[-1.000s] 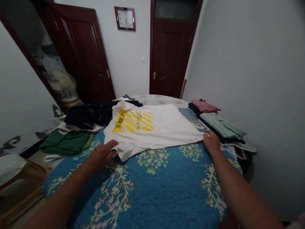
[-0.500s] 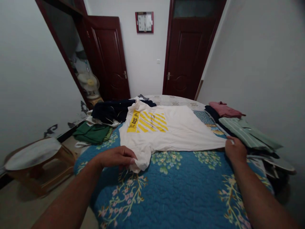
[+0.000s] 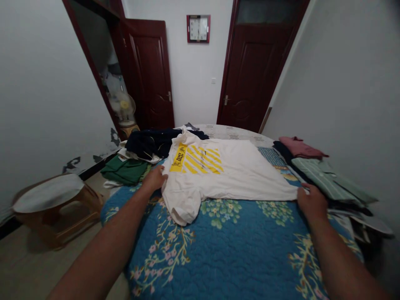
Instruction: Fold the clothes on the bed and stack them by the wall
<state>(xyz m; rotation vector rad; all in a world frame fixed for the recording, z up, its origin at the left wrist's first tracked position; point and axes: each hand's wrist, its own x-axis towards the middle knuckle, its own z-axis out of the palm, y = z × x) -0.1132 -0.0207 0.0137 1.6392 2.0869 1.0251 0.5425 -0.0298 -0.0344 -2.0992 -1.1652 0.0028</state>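
Here at the bottom of the frame, a blue flowered quilt [image 3: 237,250] spreads wide, with both forearms reaching in over it from the lower corners. Right of centre, the right hand [image 3: 313,203] is closed, pinching the near hem corner of a white shirt [image 3: 237,166]. Over left of centre, the left hand [image 3: 155,178] has its fingers bent against the shirt's left edge, by the shoulder; whether it grips the cloth, I cannot tell.

And the shirt itself lies flat across the middle of the frame, its long axis running left to right. The collar end points left, the hem points right, and the near sleeve [image 3: 186,208] slants down toward the bottom of the frame, a little rumpled. A yellow striped print [image 3: 193,159] sits on the collar half.

A stool [image 3: 50,191] stands at the left edge. Green clothing [image 3: 123,170] lies left of the shirt, with dark clothes [image 3: 150,143] just beyond. At right, a striped green garment [image 3: 328,175] lies on a pile, a pink one [image 3: 300,147] behind it. Farthest off, two dark red doors [image 3: 250,75] flank a wall clock [image 3: 198,29] at top centre.
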